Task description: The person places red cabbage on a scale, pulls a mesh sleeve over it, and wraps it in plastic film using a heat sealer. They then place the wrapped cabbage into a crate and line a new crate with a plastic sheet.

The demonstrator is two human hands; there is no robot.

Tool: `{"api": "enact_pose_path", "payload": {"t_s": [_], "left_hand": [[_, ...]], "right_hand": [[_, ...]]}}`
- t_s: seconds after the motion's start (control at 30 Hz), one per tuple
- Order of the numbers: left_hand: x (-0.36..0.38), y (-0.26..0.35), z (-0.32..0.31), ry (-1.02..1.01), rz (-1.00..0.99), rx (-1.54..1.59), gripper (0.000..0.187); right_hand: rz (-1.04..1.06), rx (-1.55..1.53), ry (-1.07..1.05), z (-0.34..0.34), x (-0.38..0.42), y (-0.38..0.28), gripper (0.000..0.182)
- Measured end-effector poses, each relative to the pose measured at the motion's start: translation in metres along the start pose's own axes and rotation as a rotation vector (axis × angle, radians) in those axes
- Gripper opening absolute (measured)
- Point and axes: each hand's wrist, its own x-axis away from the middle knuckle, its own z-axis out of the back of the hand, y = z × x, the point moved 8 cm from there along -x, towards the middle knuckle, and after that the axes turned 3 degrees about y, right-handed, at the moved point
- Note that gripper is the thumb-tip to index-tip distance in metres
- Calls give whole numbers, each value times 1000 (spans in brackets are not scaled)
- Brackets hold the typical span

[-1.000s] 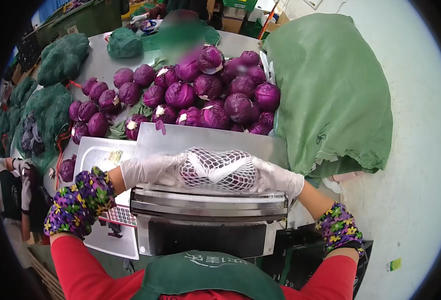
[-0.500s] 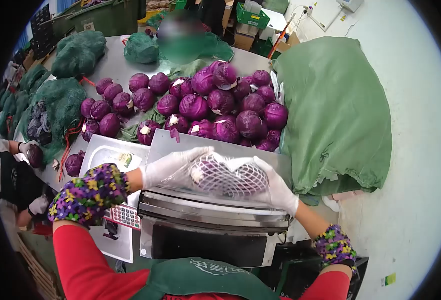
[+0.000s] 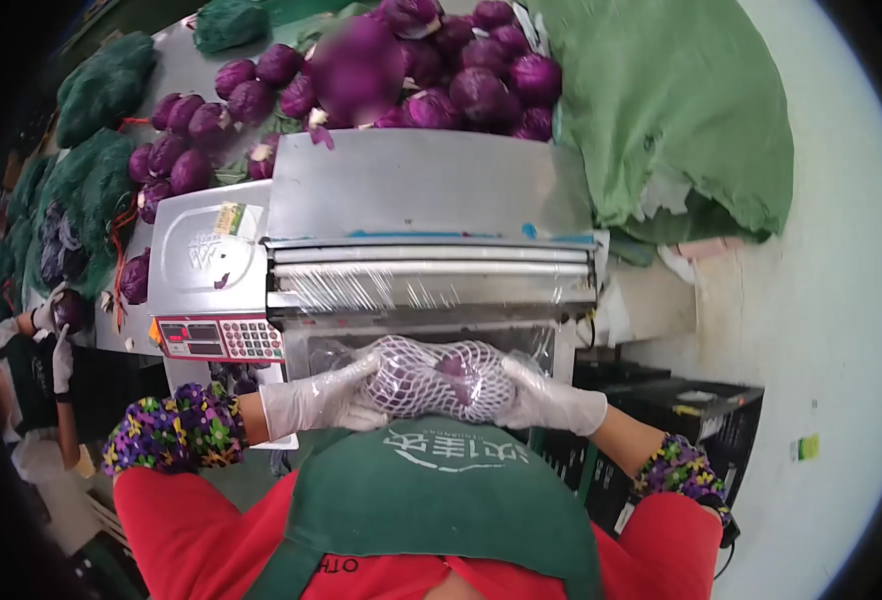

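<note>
Two red cabbages [image 3: 441,378] in white foam netting lie side by side close to my apron, with clear film around them. My left hand [image 3: 323,396], in a white glove, grips their left end. Around the right end curls my gloved right hand [image 3: 553,396]. The film-wrapping machine [image 3: 431,285] stands just beyond the cabbages. Clear film is stretched over its rollers, and loose film shows beside my left hand.
A digital scale [image 3: 206,260] stands left of the machine. Behind are piled loose red cabbages [image 3: 481,95]. A large green sack [image 3: 681,110] is at right, green mesh bags [image 3: 86,200] at left. At far left, another person's gloved hand [image 3: 63,362] is by a cabbage.
Both hands have brought the netted cabbages from above the machine back toward my apron. The machine's rollers now show. My view has tilted downward.
</note>
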Motion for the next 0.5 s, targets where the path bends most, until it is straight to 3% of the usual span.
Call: {"api": "enact_pose_path", "payload": {"t_s": [0.07, 0.13, 0.2, 0.23, 0.27, 0.3, 0.33, 0.4, 0.47, 0.5], "left_hand": [[11, -8, 6, 9, -65, 60, 69], [42, -14, 7, 23, -144, 125, 64], [106, 13, 21, 381, -745, -63, 54], [100, 2, 21, 381, -745, -64, 54], [98, -2, 19, 483, -864, -307, 46], [99, -2, 12, 585, -973, -554, 39], [95, -1, 12, 590, -971, -554, 39], [104, 22, 26, 768, -1139, -155, 31], [97, 26, 30, 486, -1006, 507, 23], [95, 14, 33, 548, -830, 634, 23]], "right_hand": [[-25, -13, 1, -2, 13, 5, 78], [85, -293, 185, 1, 37, 2, 62], [214, -362, 160, -2, 45, 23, 56], [499, 56, 392, 1, 57, 13, 50], [769, 490, 611, -7, 73, -2, 46], [895, 697, 794, -12, 79, -10, 30], [896, 695, 788, -12, 79, -13, 30], [738, 12, 649, 9, 72, -9, 33], [701, -294, 622, 12, 87, -15, 37], [632, -461, 508, 20, 81, -1, 36]]}}
